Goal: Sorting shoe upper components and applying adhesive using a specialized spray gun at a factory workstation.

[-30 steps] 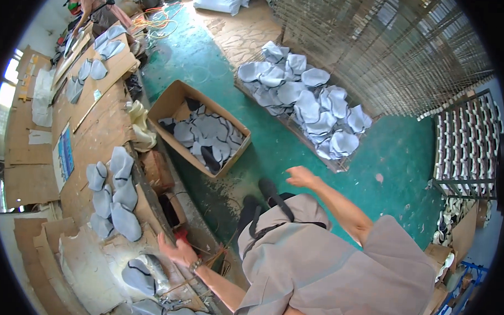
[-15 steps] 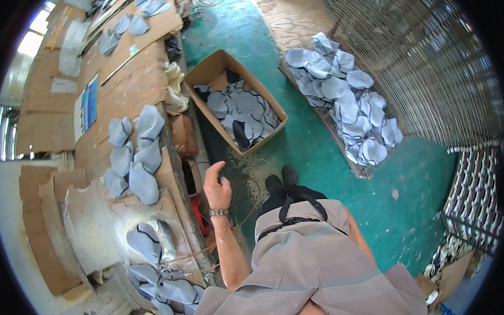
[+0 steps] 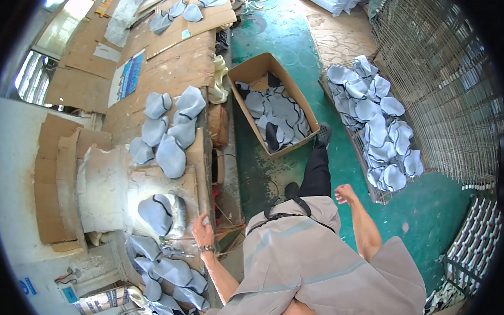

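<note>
Both hands are hanging apart, with neither gripping anything visible. The left hand point(image 3: 203, 232) is hovering at the edge of the workbench point(image 3: 186, 58), fingers loosely spread; whether they are touching the edge, I am not making out. The right hand point(image 3: 344, 194) is hanging over the green floor point(image 3: 433, 208), fingers partly curled, nothing showing in it; how tightly it is closing is unclear.

Location of pieces: one grey piece point(image 3: 154, 214) is lying in a brightly lit patch on the bench, near the left hand. A small group point(image 3: 171, 157) is lying farther up the bench, and a loose pile point(image 3: 174, 271) is sitting nearer the body.

Progress, by judgement: work is standing partway. The cardboard box point(image 3: 252, 72) is holding a heap of grey pieces, some showing black strips; the low rack is holding a larger heap point(image 3: 379, 134). Bench pieces are apparently still waiting. Which heap is counting as finished, the view is not settling.
</note>
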Demonstrator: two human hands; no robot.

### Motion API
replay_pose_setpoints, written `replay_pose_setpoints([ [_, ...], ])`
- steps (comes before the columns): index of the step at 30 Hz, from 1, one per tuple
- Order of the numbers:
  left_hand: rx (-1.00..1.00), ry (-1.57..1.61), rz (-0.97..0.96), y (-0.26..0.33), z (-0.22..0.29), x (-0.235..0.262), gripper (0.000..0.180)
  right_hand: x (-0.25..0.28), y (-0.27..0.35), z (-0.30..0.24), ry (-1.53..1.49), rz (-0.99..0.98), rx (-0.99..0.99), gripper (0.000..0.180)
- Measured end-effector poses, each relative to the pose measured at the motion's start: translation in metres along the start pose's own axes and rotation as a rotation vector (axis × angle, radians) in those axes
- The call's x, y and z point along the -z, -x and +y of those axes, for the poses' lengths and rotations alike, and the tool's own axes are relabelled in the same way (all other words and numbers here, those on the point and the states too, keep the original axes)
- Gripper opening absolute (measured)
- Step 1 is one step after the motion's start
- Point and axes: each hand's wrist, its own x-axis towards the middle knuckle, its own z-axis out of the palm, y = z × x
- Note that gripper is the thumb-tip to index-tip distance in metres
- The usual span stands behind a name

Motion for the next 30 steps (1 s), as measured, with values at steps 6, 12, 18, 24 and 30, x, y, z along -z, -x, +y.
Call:
replay_pose_setpoints([
  [6, -0.118, 0.017, 0.021, -0.061, 0.022, -0.002, 0.045, -0.015, 0.029, -0.018, -0.054, 0.029, 0.181, 0.041],
  [12, -0.477, 0.184, -0.227, -0.143, 0.157, -0.090, 0.046, 0.010, 0.103, 0.083, -0.085, 0.136, -0.007, 0.020],
  [18, -0.735, 0.288, -0.548, -0.132, 0.280, -0.187, 0.045, -0.003, 0.163, 0.237, -0.228, 0.252, -0.233, 0.026],
  [24, -0.808, 0.315, -0.749, -0.071, 0.296, -0.224, 0.043, 0.023, 0.171, 0.235, -0.208, 0.271, -0.313, 0.016],
  [30, -0.634, 0.229, -0.693, -0.058, 0.191, -0.253, 0.043, 0.196, 0.154, 0.189, -0.497, 0.498, 0.114, 0.016],
])
